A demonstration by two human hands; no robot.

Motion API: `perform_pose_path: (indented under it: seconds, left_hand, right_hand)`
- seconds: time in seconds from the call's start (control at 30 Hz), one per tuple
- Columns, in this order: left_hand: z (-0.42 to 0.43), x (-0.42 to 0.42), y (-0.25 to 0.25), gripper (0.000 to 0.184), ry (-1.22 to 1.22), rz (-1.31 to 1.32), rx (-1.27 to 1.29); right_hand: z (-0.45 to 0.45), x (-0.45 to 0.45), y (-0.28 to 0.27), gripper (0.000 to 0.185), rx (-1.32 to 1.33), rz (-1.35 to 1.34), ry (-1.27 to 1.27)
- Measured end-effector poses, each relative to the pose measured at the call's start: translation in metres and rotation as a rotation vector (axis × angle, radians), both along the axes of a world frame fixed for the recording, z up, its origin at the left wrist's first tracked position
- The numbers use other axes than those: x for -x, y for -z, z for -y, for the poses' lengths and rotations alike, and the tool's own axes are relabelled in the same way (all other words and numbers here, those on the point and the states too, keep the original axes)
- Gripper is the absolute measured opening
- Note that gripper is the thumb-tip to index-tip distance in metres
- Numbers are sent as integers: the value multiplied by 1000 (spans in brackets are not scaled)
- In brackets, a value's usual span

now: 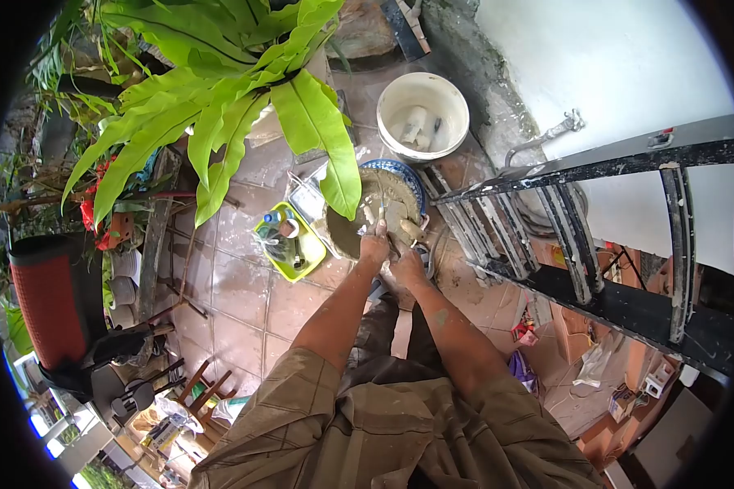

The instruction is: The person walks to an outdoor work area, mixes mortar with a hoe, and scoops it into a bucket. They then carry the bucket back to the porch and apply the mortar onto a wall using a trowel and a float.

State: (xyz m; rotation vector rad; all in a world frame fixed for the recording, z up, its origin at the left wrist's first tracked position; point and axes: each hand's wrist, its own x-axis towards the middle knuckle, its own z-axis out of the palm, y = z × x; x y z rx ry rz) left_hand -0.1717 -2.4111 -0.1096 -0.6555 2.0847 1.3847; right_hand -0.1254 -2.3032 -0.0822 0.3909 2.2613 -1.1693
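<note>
A round basin (344,231) of grey-brown wet mix stands on the tiled floor in front of me, with a blue patterned rim (408,174) behind it. My left hand (374,245) is over the basin's near side, its fingers closed around the handle of a thin tool (382,200) that points away from me. Beside it, to the right, my right hand (408,262) is closed at the near edge of the basin; what it holds is too small to make out. A mud-coated lump or handle (413,230) lies at the basin's right side.
A white bucket (423,88) stands beyond the basin. To the left is a yellow-green tray (311,259) holding bottles and bags. Broad leaves (322,134) overhang the basin from the upper left. A paint-spattered ladder (579,244) leans on the right, near a white wall (612,65).
</note>
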Motion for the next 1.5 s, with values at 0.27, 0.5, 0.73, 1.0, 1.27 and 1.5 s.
perform_pose_path:
  seconds: [0.27, 0.5, 0.73, 1.0, 1.27, 1.5]
  left_hand:
    - [-18, 4, -19, 60, -92, -12, 137]
    - [-21, -6, 15, 53, -66, -103, 101]
    - [-32, 2, -11, 43, -39, -228, 68]
    - [-14, -3, 53, 41, 600, -133, 346]
    - [-19, -21, 100, 30, 134, -306, 37]
    - [-13, -19, 85, 33, 164, -426, -2]
  right_hand:
    - [-7, 4, -11, 53, 41, -21, 60]
    - [-16, 5, -11, 50, 9, -21, 15]
    - [-24, -3, -6, 53, 35, -154, 28]
    - [-59, -29, -2, 50, 109, -84, 69]
    - [-71, -37, -7, 31, 110, -119, 65]
    - [-75, -33, -1, 31, 130, -153, 9]
